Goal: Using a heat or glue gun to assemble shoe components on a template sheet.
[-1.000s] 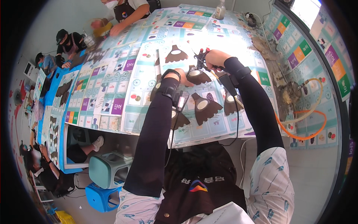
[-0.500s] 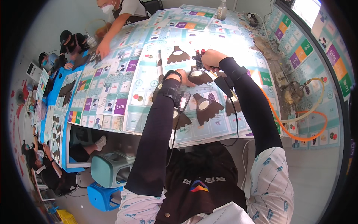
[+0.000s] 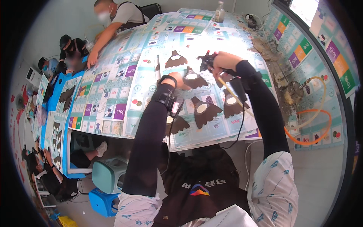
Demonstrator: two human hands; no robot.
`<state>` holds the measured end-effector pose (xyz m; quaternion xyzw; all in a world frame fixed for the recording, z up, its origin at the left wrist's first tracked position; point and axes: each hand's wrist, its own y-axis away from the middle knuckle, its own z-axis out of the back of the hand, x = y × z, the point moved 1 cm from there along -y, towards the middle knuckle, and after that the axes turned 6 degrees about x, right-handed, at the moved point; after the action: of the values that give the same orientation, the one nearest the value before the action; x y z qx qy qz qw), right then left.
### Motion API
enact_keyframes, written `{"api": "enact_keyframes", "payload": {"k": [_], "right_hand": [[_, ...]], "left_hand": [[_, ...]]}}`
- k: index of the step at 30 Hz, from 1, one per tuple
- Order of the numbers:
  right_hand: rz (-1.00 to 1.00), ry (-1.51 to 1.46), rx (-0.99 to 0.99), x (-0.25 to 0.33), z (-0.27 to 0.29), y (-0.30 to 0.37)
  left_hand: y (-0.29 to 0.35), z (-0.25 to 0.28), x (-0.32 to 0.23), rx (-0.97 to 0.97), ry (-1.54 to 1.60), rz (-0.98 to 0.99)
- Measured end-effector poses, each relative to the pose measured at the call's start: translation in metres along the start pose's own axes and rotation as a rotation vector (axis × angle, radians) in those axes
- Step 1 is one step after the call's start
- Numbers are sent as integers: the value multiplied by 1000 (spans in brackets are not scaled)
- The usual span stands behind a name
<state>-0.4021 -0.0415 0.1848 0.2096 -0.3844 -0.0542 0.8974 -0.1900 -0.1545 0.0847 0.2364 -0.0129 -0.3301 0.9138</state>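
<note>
Head view, looking down over a table (image 3: 113, 125) papered with printed sheets of coloured squares. Left hand (image 3: 180, 82) resting on a dark fan-shaped cutout (image 3: 192, 75) with a pale oval at its centre — fingers hidden behind the wrist strap (image 3: 167, 92), spread or curled not discernible; cutout lying flat on the sheets just ahead of the wrist. Right hand (image 3: 223, 61) raised slightly above the table, fingers closed around a black tool (image 3: 207, 59) whose tip points left, toward the same cutout; a thin stick (image 3: 232, 94) slanting down from under that hand, held or not unclear. More cutouts of the same shape nearby: one farther off (image 3: 176, 59), one near centre (image 3: 204, 109), one under the right forearm (image 3: 231, 104), one partly covered by the left forearm (image 3: 177, 125). Black sleeves on both arms. Bottle (image 3: 219, 12) at the far end of the table. Orange hose (image 3: 310, 128) looped on the floor to the right. Teal stool (image 3: 109, 176) below the table edge. Another person (image 3: 117, 17) leaning over the far left corner, hand on the sheets; others seated lower left beside a blue table (image 3: 56, 102).
</note>
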Motion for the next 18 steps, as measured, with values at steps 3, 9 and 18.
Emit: {"api": "enact_keyframes", "payload": {"k": [3,9,18], "right_hand": [[37,126,-98,-33,43,34],[-136,-219,-221,-69,75,69],[-77,-154,-94,-58,60,53]], "left_hand": [[7,6,1,-53,-95,146],[9,12,-85,-406,90,-72],[-18,-18,-140,-346,-74,-119]]}}
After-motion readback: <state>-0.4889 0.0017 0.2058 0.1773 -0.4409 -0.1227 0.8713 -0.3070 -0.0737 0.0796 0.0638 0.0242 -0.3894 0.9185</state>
